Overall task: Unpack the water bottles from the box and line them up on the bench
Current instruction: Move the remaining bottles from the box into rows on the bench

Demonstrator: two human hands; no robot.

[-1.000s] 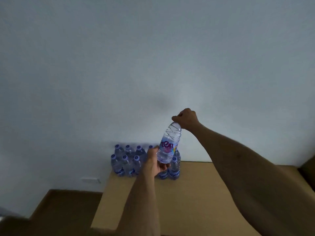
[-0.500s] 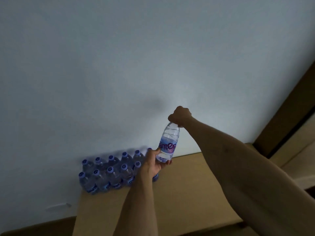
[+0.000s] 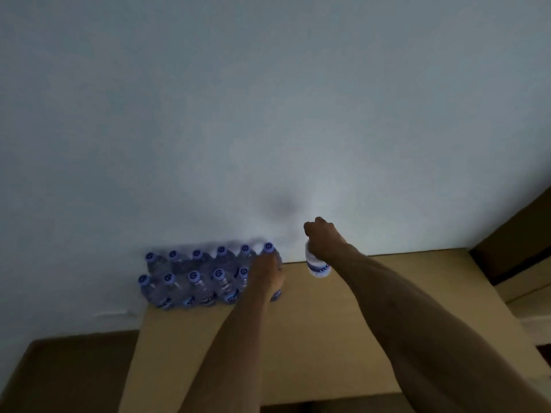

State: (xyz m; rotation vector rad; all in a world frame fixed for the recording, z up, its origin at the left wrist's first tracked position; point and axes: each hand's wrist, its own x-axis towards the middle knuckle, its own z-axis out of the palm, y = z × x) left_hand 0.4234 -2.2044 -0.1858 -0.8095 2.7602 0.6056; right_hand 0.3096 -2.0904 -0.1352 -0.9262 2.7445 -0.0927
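Several clear water bottles with blue caps [image 3: 195, 283] stand in two rows at the far left of the tan bench [image 3: 328, 338], against the wall. My right hand [image 3: 323, 239] grips one more water bottle [image 3: 318, 268] by its top and holds it upright just right of the rows, its base at the bench's back edge. My left hand [image 3: 268, 272] lies against the bottle at the right end of the front row; its fingers are hidden. The box is out of view.
A pale wall [image 3: 268, 114] rises right behind the bench. Dark floor [image 3: 59, 377] lies left of the bench. A dark brown panel [image 3: 518, 239] and lighter ledges stand at the right edge. Bare bench top stretches to the right of the held bottle.
My left hand let go of the held bottle's base and moved left onto the rows. My right hand lowered the bottle toward the bench.
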